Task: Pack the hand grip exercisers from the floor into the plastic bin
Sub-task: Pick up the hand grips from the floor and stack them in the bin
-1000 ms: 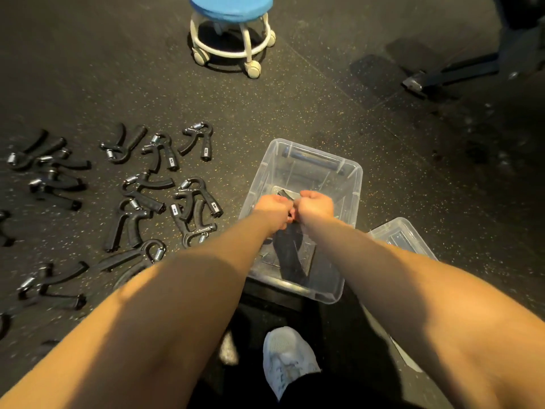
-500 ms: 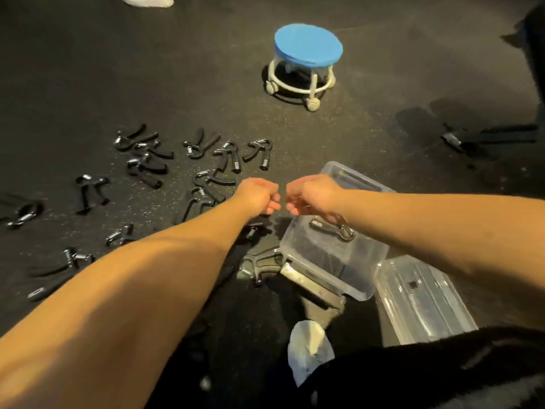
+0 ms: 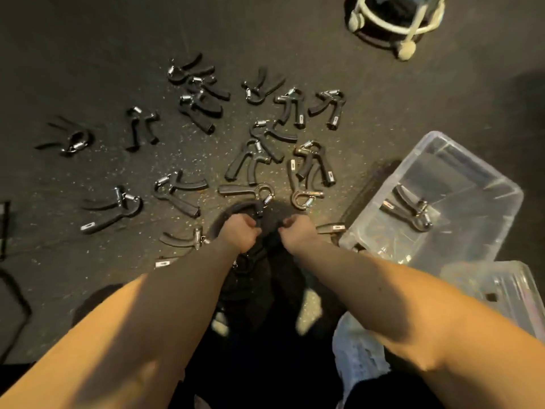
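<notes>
Hand grip exercisers (image 3: 256,154) are scattered over the floor (image 3: 88,39); a single exerciser (image 3: 410,209) is seen inside the plastic bin (image 3: 507,208). The left hand (image 3: 240,231) and right hand (image 3: 298,231) are curled close together; any hold cannot be told.

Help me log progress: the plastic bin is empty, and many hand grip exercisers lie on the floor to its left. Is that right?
Not quite. The plastic bin is not empty: the head view shows one hand grip exerciser lying inside it. The rest holds: many exercisers lie on the floor to its left.
</notes>
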Demonstrator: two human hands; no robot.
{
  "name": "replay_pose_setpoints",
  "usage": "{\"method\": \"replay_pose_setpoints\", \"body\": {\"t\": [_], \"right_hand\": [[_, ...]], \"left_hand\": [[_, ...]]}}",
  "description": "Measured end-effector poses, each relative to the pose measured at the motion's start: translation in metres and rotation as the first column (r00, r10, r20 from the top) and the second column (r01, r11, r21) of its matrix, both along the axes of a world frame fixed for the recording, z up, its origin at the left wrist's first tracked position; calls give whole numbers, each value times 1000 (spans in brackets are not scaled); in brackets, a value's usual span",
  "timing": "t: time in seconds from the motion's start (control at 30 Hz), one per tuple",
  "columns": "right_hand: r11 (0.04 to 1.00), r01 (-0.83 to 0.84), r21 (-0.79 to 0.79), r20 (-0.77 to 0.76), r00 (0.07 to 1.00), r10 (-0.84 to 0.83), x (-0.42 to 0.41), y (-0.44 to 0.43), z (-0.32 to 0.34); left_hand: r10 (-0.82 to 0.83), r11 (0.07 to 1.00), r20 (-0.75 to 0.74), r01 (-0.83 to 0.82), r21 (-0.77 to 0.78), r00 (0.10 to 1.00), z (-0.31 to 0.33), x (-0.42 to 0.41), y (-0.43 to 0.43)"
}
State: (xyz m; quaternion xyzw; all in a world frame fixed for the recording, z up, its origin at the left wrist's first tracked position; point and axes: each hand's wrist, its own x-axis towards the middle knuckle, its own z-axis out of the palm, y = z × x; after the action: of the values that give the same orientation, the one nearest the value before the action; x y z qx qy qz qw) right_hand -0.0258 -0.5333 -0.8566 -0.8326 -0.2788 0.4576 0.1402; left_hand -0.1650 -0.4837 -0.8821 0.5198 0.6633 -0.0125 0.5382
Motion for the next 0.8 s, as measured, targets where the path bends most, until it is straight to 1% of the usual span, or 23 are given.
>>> {"method": "replay_pose_setpoints", "body": {"t": [0.07, 0.1, 0.17, 0.2, 0.3, 0.37, 0.43, 0.5, 0.6, 0.7, 0.8], "right_hand": [[995, 65, -81, 21, 998, -64, -9, -6, -24], [986, 124, -108, 12, 992, -123, -9, -9, -50], [961, 246, -129, 5, 969, -248, -14, -13, -73], [947, 298, -123, 10, 954, -299, -17, -13, -75], [906, 411, -103, 37, 912, -409, -32, -12, -43], [867, 488, -105, 35, 873, -487, -38, -11, -40], [843, 525, -115, 11, 850, -527, -42, -9, -36], [823, 553, -127, -23, 828, -560, -45, -8, -35], [841, 526, -123, -56, 843, -535, -44, -8, -29], [910, 411, -63, -107, 903, -415, -39, -3, -11], [952, 307, -5, -131, 943, -305, -31, 12, 19]], "left_hand": [[-68, 998, -139, 69, 1, 988, -14, -13, -5], [-99, 995, -184, 103, 9, 978, -16, -16, -6], [-129, 988, -255, 146, 48, 958, -22, -18, -5], [-168, 978, -299, 196, 67, 939, -28, -19, -4], [-365, 898, -443, 436, 65, 819, -32, -19, -3], [-425, 859, -469, 508, 60, 774, -36, -19, -3], [-445, 843, -485, 535, 56, 753, -34, -18, -1], [-436, 848, -490, 527, 57, 755, -34, -19, 0], [-387, 878, -455, 471, 83, 802, -25, -20, 4], [-344, 898, -422, 425, 111, 838, -17, -24, 10], [-262, 945, -283, 305, 120, 923, 2, -22, 19]]}}
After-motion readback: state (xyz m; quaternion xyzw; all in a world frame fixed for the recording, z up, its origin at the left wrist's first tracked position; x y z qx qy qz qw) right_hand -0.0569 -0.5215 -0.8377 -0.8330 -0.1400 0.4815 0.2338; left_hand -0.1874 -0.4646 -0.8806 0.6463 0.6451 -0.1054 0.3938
